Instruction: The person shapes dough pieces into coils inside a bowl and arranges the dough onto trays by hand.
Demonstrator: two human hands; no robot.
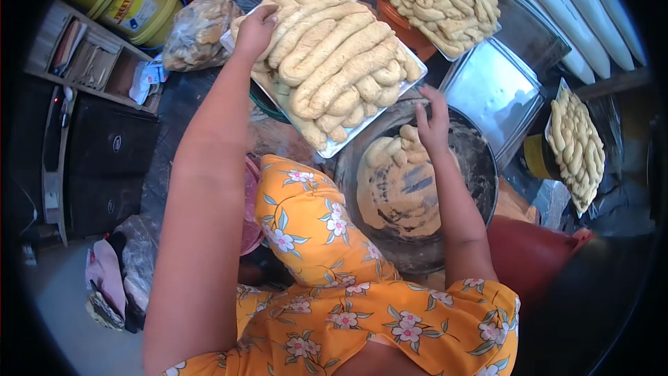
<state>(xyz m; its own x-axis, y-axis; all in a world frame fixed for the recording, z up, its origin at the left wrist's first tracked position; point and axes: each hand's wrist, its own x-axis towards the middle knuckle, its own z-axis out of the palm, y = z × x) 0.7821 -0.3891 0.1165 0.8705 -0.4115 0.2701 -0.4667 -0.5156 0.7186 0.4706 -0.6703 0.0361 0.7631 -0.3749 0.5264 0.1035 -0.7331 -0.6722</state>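
Observation:
A tray (339,149) piled with long twisted dough ropes (327,49) is in front of me, tilted in my view. My left hand (256,33) grips its far left edge, with the fingers against the dough. My right hand (433,124) is just off the tray's right corner, its thumb and fingers apart and nothing in them. Below that hand lies a wide dark round pan (480,167) with a layer of tan flour or crumbs (390,195). A few short dough pieces (409,141) rest in the pan, partly behind my right wrist.
Another loaded dough tray (428,3) stands at the back, and a third (576,146) sits on a yellow bucket (537,157) at right. Shiny trays (494,90) lean between them. A bag of bread (200,33) and yellow tubs (129,0) stand back left.

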